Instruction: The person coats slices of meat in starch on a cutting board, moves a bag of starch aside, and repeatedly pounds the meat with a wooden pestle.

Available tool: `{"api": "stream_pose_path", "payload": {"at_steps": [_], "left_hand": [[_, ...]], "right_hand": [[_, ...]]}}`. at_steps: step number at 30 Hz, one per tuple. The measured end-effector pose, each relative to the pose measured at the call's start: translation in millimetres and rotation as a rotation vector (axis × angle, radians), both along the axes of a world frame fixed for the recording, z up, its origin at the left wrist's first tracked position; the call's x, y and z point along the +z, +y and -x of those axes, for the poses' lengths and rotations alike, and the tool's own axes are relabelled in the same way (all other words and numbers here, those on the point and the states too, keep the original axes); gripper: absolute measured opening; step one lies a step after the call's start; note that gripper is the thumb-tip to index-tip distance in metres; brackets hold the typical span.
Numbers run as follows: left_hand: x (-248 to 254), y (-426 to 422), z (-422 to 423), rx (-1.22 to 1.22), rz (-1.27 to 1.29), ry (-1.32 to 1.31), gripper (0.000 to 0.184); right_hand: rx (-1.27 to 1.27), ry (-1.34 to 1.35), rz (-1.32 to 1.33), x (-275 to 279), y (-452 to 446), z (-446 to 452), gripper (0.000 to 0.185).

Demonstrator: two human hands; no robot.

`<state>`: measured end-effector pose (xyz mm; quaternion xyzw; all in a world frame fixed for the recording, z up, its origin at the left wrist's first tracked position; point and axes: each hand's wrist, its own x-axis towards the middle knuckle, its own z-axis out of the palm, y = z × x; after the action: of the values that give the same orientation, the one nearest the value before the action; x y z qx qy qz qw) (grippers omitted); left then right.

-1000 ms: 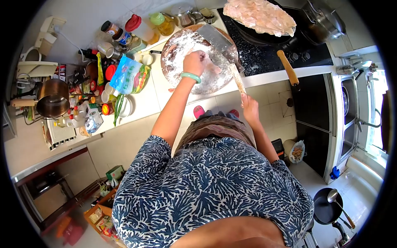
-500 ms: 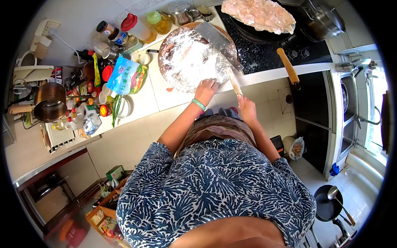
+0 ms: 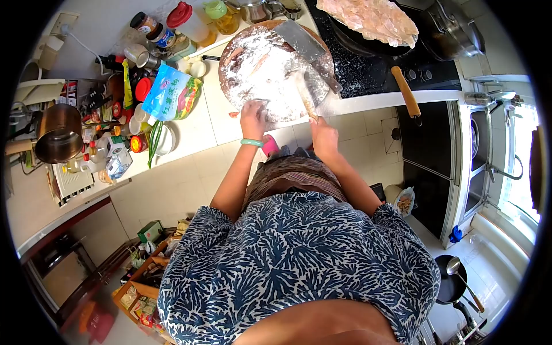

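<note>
A round wooden chopping board lies on the counter, thickly dusted with white flour. My right hand grips the lower end of a flour-coated wooden rolling pin, whose far end is over the flour. At the board's near left edge is my left hand, with a green bangle on the wrist. Its fingers are bent and close together; whatever they hold is hidden. A cleaver lies across the board's right side. Pinkish strips show through the flour on the board's left part.
Right of the board, a plate heaped with pale pink slices rests over a black pan on the stove, its wooden handle jutting forward. A blue starch bag, bottles and jars crowd the left counter.
My left hand has drawn back leftward from the flour to the board's near edge, its fingers now more bent. The rolling pin and my right hand have shifted slightly left and up in view.
</note>
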<state>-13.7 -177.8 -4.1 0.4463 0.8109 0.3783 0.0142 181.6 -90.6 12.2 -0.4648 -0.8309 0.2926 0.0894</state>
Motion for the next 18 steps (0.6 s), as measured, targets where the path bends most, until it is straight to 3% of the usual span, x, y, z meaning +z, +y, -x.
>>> {"api": "stream_pose_path", "payload": {"at_steps": [4, 7, 11, 17, 18], "left_hand": [[6.4, 0.0, 9.0, 0.029, 0.178, -0.242, 0.032], [3.1, -0.1, 11.6, 0.021, 0.164, -0.193, 0.034], [-1.2, -0.3, 10.8, 0.049, 0.113, -0.241, 0.035], [-3.4, 0.1, 11.1, 0.030, 0.089, -0.236, 0.035], [-3.6, 0.0, 9.7, 0.032, 0.087, -0.239, 0.035]], "right_hand": [[0.072, -0.102, -0.040, -19.0, 0.9, 2.8, 0.036], [0.012, -0.111, -0.065, 4.2, 4.9, 3.9, 0.035], [0.125, -0.163, -0.098, -22.7, 2.8, 0.9, 0.035], [0.055, -0.114, -0.114, -7.9, 5.1, 1.4, 0.035], [0.142, -0.137, -0.119, -13.8, 5.0, 1.9, 0.036]]}}
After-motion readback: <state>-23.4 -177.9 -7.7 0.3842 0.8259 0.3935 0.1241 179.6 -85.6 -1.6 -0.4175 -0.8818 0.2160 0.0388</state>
